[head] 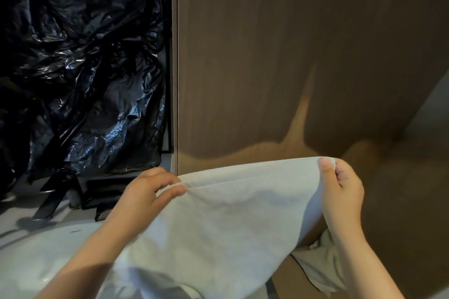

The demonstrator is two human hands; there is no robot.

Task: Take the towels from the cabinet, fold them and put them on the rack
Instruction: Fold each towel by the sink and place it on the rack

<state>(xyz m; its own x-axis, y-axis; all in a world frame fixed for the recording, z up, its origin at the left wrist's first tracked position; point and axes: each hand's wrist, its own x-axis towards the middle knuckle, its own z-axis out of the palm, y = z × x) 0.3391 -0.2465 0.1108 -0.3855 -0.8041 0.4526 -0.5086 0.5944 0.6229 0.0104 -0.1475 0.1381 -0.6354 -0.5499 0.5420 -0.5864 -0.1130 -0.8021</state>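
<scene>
A white towel (230, 221) hangs spread out in front of me, doubled over along its top edge. My left hand (148, 192) pinches the top fold at its left end between thumb and fingers. At the right corner, my right hand (340, 189) grips the towel with the thumb in front of the cloth. The towel's lower part drapes down out of view at the bottom. A brown wooden cabinet door (279, 56) stands closed right behind the towel. No rack is in view.
Crumpled black plastic bags (80, 68) fill the left side, beside the door's edge. Below them lie black straps (48, 204) on a pale floor. A white rounded basin rim (48, 245) sits at the lower left. Pale cloth (320, 264) shows under my right forearm.
</scene>
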